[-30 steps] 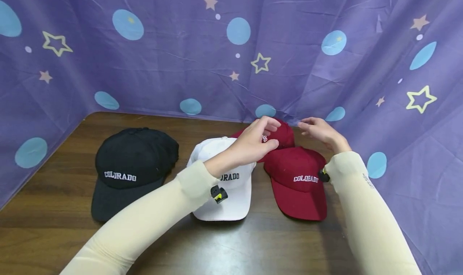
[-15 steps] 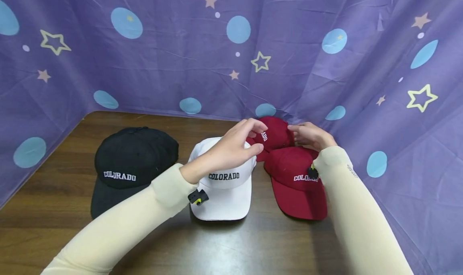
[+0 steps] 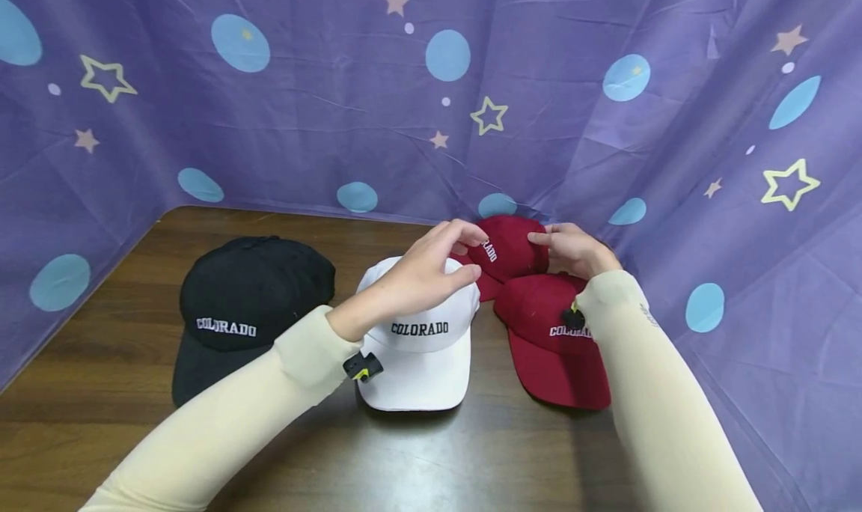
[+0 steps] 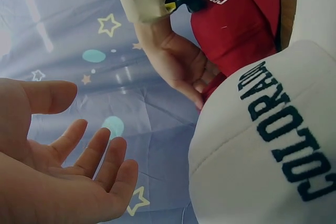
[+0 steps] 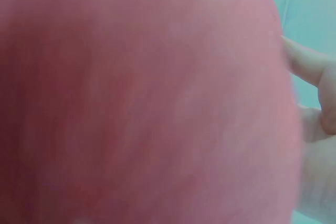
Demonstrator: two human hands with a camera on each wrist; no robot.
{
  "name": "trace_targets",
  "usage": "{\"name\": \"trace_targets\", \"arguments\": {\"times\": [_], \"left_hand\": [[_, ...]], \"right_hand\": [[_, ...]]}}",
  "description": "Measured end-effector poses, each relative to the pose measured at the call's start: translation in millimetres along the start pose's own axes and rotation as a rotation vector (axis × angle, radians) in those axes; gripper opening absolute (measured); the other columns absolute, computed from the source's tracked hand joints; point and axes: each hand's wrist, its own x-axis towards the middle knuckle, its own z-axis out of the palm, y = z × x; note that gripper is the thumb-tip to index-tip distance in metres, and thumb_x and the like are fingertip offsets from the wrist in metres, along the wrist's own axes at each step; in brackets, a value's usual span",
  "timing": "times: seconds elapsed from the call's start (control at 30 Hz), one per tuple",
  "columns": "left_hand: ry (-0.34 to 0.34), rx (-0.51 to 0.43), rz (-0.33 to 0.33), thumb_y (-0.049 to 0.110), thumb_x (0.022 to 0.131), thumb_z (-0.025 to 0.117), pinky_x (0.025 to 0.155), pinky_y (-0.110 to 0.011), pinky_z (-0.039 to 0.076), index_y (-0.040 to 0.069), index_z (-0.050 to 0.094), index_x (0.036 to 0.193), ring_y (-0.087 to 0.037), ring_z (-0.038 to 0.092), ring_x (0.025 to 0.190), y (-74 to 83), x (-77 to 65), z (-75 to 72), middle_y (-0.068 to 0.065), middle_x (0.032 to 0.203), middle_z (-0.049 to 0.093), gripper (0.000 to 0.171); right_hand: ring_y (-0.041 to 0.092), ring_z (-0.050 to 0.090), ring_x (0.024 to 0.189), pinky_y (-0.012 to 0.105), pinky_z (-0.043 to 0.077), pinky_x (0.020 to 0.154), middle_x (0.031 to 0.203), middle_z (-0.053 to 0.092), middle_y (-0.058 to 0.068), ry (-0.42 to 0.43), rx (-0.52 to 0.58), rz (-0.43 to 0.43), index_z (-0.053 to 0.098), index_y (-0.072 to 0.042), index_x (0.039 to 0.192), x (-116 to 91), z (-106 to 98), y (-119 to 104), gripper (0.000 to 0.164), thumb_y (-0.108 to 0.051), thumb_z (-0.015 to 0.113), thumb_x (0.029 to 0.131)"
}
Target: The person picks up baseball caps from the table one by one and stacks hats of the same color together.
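The left hand (image 3: 420, 272) hovers over the crown of a white baseball cap (image 3: 420, 370) lettered COLORADO. Its fingers are loosely bent and apart, holding nothing; in the left wrist view the same hand (image 4: 79, 161) shows an upturned palm. At the back, the right hand (image 3: 575, 248) pinches the right side of a tilted red baseball cap (image 3: 515, 246). A second red cap (image 3: 559, 370) sits in front, under the right wrist, partly covering the rear one. Blurred red cloth (image 5: 157, 98) fills most of the right wrist view, with fingers (image 5: 307, 66) behind it.
A black COLORADO cap (image 3: 249, 295) stands on the left of the wooden table (image 3: 101, 347). Purple star-patterned cloth (image 3: 303, 123) hangs along the back and both sides, close behind the rear red cap.
The right hand has moved left and down onto the rear red cap's side. The left hand has shifted left, away from that cap and over the white one. The caps look unmoved.
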Motion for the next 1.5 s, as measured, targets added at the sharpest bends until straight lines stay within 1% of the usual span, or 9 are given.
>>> {"name": "trace_targets", "arguments": {"times": [0.17,0.33,0.5,0.67,0.77,0.9,1.2,1.33,1.5], "left_hand": [[0.005,0.004,-0.006,0.008,0.101,0.067,0.11,-0.038,0.047,0.006,0.056,0.14,-0.024,0.06,0.122,-2.3,-0.3,-2.2,-0.009,0.136,0.061,0.041],[0.022,0.005,-0.008,0.008,0.101,0.067,0.111,-0.043,0.047,0.004,0.056,0.141,-0.027,0.061,0.123,-4.9,0.7,-8.0,-0.011,0.137,0.061,0.041],[0.044,0.006,-0.032,0.009,0.102,0.067,0.111,-0.043,0.047,0.005,0.056,0.141,-0.027,0.061,0.124,-6.9,2.0,-17.0,-0.01,0.139,0.061,0.041],[0.082,-0.005,-0.054,0.01,0.102,0.067,0.112,-0.043,0.045,0.007,0.056,0.142,-0.03,0.06,0.128,-7.8,2.5,-28.5,-0.009,0.141,0.06,0.042],[0.117,-0.021,-0.054,0.009,0.102,0.067,0.114,-0.044,0.045,0.008,0.056,0.142,-0.029,0.062,0.128,-7.9,2.8,-36.1,-0.009,0.142,0.06,0.041],[0.145,-0.048,-0.048,0.01,0.103,0.067,0.114,-0.044,0.045,0.01,0.057,0.141,-0.025,0.062,0.128,-7.1,3.5,-45.3,-0.007,0.142,0.061,0.04],[0.171,-0.111,0.026,0.018,0.105,0.066,0.113,-0.041,0.045,0.011,0.055,0.147,-0.021,0.058,0.133,-5.5,4.9,-53.5,-0.003,0.148,0.058,0.044],[0.129,-0.109,0.092,0.023,0.106,0.066,0.115,-0.039,0.044,0.011,0.053,0.151,-0.019,0.056,0.137,-1.1,5.2,-52.0,-0.002,0.152,0.056,0.048],[0.006,-0.137,0.154,0.026,0.106,0.064,0.117,-0.039,0.043,0.015,0.049,0.155,-0.016,0.053,0.14,5.3,5.8,-48.2,0.0,0.155,0.054,0.053]], "right_hand": [[0.013,0.068,0.09,0.031,0.057,0.087,0.097,0.067,-0.002,0.098,0.015,-0.133,0.051,-0.008,0.114,-2,10,-14,0.016,-0.018,0.062,0.108],[0.013,0.072,0.087,0.029,0.06,0.077,0.095,0.073,-0.004,0.124,0.045,-0.257,0.054,-0.008,0.116,-12,21,-41,0.014,-0.013,0.063,0.107],[0.013,0.074,0.083,0.029,0.061,0.072,0.092,0.076,-0.003,0.153,0.055,-0.384,0.056,-0.007,0.115,-32,25,-65,0.013,-0.009,0.065,0.106],[0.012,0.073,0.078,0.026,0.059,0.069,0.089,0.075,-0.003,0.183,0.057,-0.509,0.059,-0.008,0.11,-65,18,-85,0.01,-0.005,0.067,0.103],[0.013,0.073,0.078,0.026,0.059,0.068,0.091,0.076,-0.001,0.149,0.079,-0.584,0.062,-0.007,0.108,-89,13,-95,0.01,-0.002,0.068,0.101],[0.014,0.074,0.078,0.026,0.06,0.068,0.095,0.076,0.003,0.048,0.074,-0.661,0.064,-0.005,0.109,-121,7,-105,0.01,0.002,0.066,0.101],[0.022,0.071,0.075,0.03,0.06,0.069,0.089,0.071,0.012,-0.231,-0.133,-0.779,0.059,0.004,0.112,-176,11,-108,0.013,0.012,0.058,0.101],[0.023,0.071,0.077,0.032,0.059,0.071,0.09,0.071,0.013,-0.302,-0.213,-0.794,0.059,0.004,0.112,-190,18,-104,0.017,0.015,0.055,0.1],[0.025,0.068,0.075,0.033,0.058,0.07,0.087,0.068,0.013,-0.318,-0.338,-0.769,0.059,0.002,0.109,-203,26,-97,0.017,0.015,0.057,0.099]]}}
